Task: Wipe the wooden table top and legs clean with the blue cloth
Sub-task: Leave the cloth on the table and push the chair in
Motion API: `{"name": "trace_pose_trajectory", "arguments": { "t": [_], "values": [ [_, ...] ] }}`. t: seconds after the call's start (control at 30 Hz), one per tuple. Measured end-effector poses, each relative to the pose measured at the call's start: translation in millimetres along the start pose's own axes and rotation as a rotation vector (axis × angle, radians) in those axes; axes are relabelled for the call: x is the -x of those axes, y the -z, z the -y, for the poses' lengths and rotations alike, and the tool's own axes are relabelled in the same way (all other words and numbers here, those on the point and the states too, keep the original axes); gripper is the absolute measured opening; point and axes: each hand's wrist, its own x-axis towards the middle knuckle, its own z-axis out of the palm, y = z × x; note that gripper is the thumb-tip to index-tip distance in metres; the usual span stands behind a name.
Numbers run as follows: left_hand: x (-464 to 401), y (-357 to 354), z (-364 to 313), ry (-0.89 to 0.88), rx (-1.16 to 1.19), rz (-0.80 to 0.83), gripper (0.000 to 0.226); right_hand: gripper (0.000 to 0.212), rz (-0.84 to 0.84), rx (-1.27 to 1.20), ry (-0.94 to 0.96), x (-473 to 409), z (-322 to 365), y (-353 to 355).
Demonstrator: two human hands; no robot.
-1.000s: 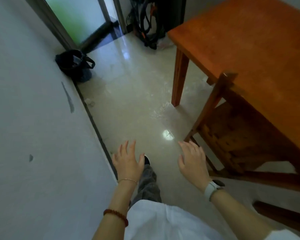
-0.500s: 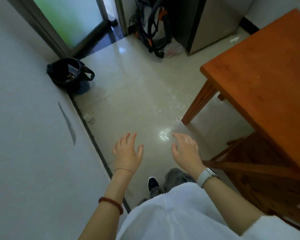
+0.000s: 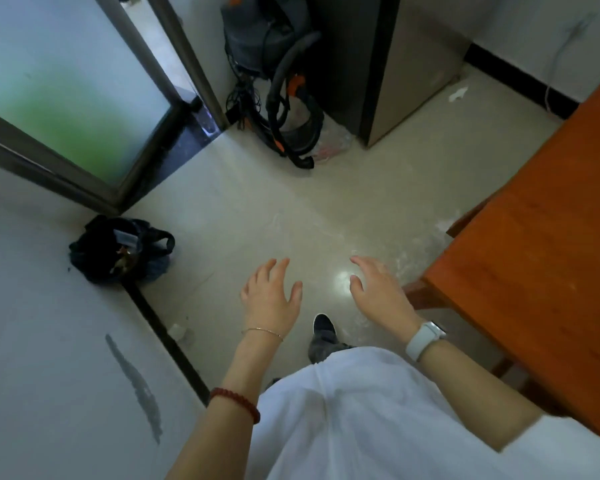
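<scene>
The orange-brown wooden table fills the right side, its near corner just right of my right hand. My left hand hovers over the floor with fingers spread and holds nothing. My right hand, with a white watch on its wrist, also hangs in the air, fingers relaxed and empty. No blue cloth shows anywhere in view.
A black bag sits on the floor by the white wall at left. A vacuum cleaner with hose stands at the back beside a tall grey cabinet. A frosted glass door is at upper left. My shoe is on the tiled floor.
The view has swung up and left, so the table has slid toward the right edge and the chair under it has left the view. Both hands stay empty in front of me.
</scene>
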Motion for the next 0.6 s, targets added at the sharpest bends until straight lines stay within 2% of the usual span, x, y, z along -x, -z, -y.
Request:
{"name": "trace_pose_trajectory", "arguments": {
  "t": [0.13,0.27,0.6],
  "values": [
    [-89,34,-33,-0.097,-0.019,-0.014,0.049,0.041,-0.082,-0.088,-0.026,-70,24,50],
    [-171,45,-73,-0.222,-0.114,0.075,0.051,0.041,-0.148,-0.142,-0.097,-131,25,89],
    [-406,52,-227,-0.642,-0.231,0.222,0.049,0.041,-0.402,-0.234,-0.465,-293,-7,211]
  ]
}}
